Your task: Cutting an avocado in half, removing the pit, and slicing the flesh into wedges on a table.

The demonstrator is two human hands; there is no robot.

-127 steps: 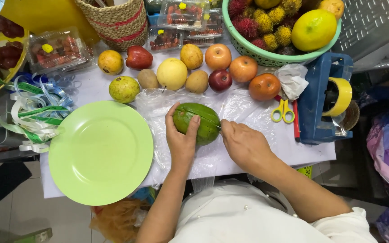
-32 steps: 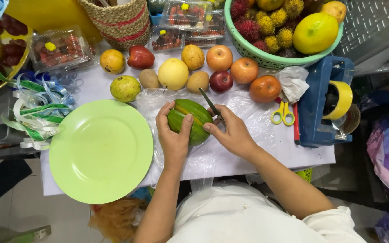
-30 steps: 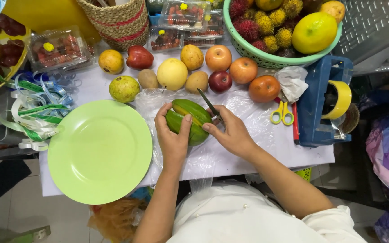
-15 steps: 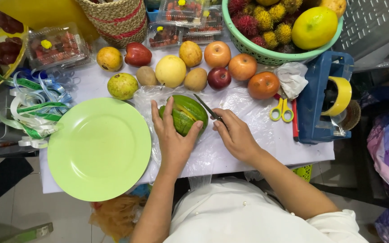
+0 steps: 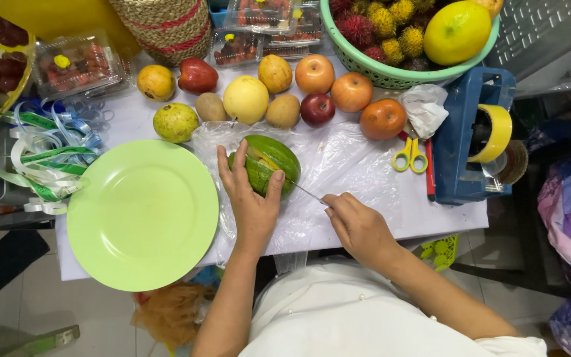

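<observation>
Cutting a green fruit on the plastic-covered worktop.

My right hand point(image 5: 359, 228) grips a knife point(image 5: 306, 192), its blade reaching the fruit point(image 5: 266, 162); my left hand point(image 5: 251, 195) clamps over the fruit so it cannot roll. A green plate point(image 5: 141, 213) sits just left, close for pieces. Beyond lie a row of apples point(image 5: 314, 73) and a basket point(image 5: 391, 69).

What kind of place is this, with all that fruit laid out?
Probably a fruit stall or gift-basket stand: loose fruit in rows on the table, a woven basket, ribbons, and a tape dispenser.
</observation>
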